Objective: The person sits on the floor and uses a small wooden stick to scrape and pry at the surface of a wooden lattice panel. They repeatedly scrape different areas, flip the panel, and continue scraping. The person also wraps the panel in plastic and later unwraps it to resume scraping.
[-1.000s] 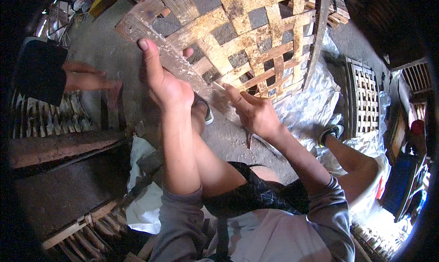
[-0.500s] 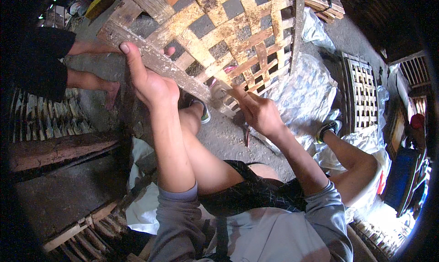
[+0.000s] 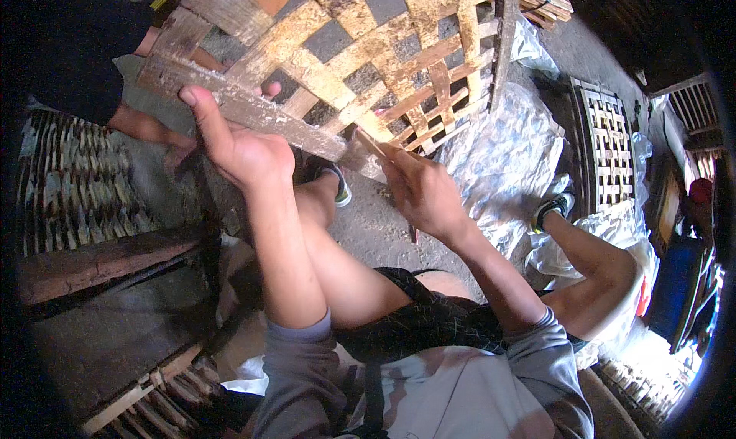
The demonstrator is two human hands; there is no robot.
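A woven lattice panel (image 3: 337, 44) of flat yellowish strips, with dark stains, stands tilted before me. Its brown wooden frame edge is worn and flecked with white. My left hand (image 3: 245, 147) grips that lower edge, thumb in front; a fingertip shows through a gap behind it. In my closed right hand (image 3: 425, 190) is a flat hand tool (image 3: 364, 154), held against the lower corner of the frame. Its exact kind is unclear, whether brush or scraper. The fingers of this hand partly hide its handle.
Crumpled clear plastic sheeting (image 3: 502, 151) covers the floor to the right. Beyond it another lattice panel (image 3: 609, 147) leans. Bundled wood (image 3: 546, 2) lies at the back. Close on my left stands another person (image 3: 69, 63) in dark clothing, beside ribbed slats (image 3: 80, 182) and a wooden beam (image 3: 107, 263).
The panel and my left hand have shifted slightly left and down. The flat tool, blurred before, shows clearer at the frame corner. The other person's legs have moved nearer.
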